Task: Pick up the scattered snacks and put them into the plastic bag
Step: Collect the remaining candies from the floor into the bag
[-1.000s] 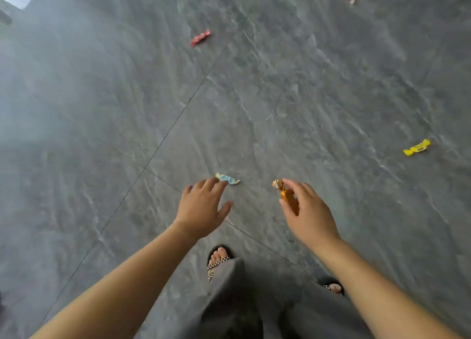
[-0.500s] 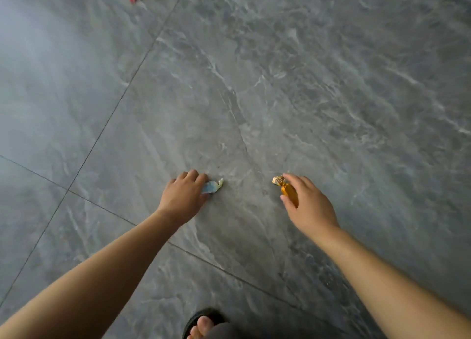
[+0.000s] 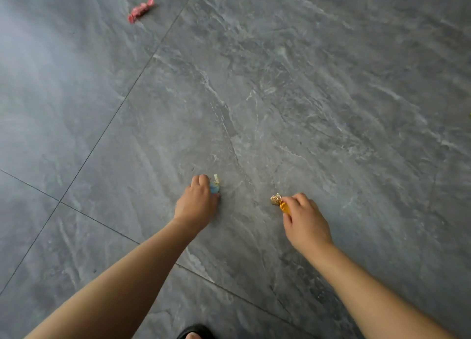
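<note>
Left hand (image 3: 196, 204) pinches a blue candy (image 3: 214, 187), right hand (image 3: 305, 221) an orange candy (image 3: 280, 203); a red candy (image 3: 141, 9) lies well apart.

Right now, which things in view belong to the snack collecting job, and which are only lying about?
Job:
blue-wrapped candy, pinched by the left hand
orange-wrapped candy, held by the right hand
red-wrapped candy, lying loose, far left

Not the job:
grey floor tiles
black sandal, bottom edge
The plastic bag is not in view.
</note>
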Demonstrator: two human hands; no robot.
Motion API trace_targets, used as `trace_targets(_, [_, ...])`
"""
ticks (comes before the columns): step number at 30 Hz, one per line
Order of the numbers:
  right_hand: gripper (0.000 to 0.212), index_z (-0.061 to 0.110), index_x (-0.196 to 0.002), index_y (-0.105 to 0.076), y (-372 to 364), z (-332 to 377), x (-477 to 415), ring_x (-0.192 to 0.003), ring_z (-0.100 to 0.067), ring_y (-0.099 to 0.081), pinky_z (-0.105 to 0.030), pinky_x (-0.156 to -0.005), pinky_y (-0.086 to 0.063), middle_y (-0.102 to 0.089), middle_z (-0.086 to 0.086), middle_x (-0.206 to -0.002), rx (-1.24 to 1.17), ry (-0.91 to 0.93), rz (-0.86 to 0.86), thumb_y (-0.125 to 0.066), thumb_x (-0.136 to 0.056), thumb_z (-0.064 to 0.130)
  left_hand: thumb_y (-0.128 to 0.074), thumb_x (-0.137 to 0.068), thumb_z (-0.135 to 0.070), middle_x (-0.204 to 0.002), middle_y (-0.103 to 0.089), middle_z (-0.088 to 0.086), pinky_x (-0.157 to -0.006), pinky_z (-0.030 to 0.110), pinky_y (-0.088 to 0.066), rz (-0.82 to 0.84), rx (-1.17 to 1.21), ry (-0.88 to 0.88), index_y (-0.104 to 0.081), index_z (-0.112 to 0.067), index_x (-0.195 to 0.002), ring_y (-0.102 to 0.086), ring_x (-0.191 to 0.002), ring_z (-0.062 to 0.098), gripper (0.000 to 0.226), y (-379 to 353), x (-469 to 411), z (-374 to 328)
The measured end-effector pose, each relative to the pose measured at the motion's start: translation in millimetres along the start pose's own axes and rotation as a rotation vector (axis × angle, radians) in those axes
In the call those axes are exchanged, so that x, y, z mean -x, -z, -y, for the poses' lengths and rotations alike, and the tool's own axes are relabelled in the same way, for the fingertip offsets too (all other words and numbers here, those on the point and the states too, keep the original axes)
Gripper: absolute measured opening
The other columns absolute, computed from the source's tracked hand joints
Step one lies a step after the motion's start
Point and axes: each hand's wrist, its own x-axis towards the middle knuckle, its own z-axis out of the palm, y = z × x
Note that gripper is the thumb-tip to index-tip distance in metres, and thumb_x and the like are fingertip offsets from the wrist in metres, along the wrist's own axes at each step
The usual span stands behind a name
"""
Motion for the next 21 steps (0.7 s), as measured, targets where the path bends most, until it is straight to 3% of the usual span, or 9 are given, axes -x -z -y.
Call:
trace_targets(3, [0.034,0.014,-0.122,-0.048,5.4,1.6,2.7,-0.108,-0.027,-0.046,-0.037,-0.083,-0.046,-0.047,-0.006,-0.120,0.006,0.021,0.065,-0.048,-0.088,0.013,-0.046,-0.094,-0.030,-0.115,-0.052,0.014,-0.070,0.037,-0.042,-0.003,0.013,-0.034,-0.044,-0.006,-0.111,-0.057,-0.093,0.032,0.029,14.3,9.5,-2.7])
trace_targets(7, [0.033,0.009,-0.116,-0.051,60.0,26.3,6.1,-0.102,-0.031,-0.053,-0.034,-0.082,-0.042,-0.052,-0.012,-0.115,-0.149,0.001,-0.034,-0.054,-0.083,0.015,-0.044,-0.095,-0.030,-0.110,-0.056,0.017,-0.066,0.036,-0.041,-0.060,0.026,-0.022,-0.045,-0.005,-0.107,-0.058,-0.087,0.033,0.028,76.4,35.0,-25.2])
trace_targets(12, [0.033,0.008,-0.117,-0.046,220.5,111.4,57.6,-0.097,-0.030,-0.053,-0.030,-0.071,-0.035,-0.051,-0.012,-0.117,-0.267,0.035,-0.130,-0.050,-0.084,0.014,-0.039,-0.096,-0.034,-0.120,-0.054,0.012,-0.065,0.036,-0.043,-0.131,0.079,-0.092,-0.042,-0.010,-0.120,-0.058,-0.090,0.029,0.034,233.4,116.4,-92.7])
trace_targets(16, [0.048,0.014,-0.133,-0.035,372.4,188.0,155.7,-0.103,-0.027,-0.052,-0.034,-0.079,-0.043,-0.043,-0.009,-0.128,-0.333,0.085,-0.174,-0.047,-0.087,0.015,-0.037,-0.097,-0.035,-0.125,-0.050,0.008,-0.062,0.030,-0.039,-0.151,0.077,-0.193,-0.039,-0.012,-0.126,-0.059,-0.087,0.024,0.037,384.5,214.3,-152.7])
trace_targets(21, [0.043,0.013,-0.130,-0.039,535.1,262.6,301.9,-0.105,-0.026,-0.052,-0.026,-0.074,-0.037,-0.043,-0.008,-0.127,-0.398,0.026,-0.261,-0.047,-0.088,0.014,-0.035,-0.096,-0.040,-0.124,-0.053,0.004,-0.061,0.034,-0.047,-0.123,0.058,-0.291,-0.040,-0.015,-0.123,-0.061,-0.085,0.023,0.037,550.1,347.4,-220.7])
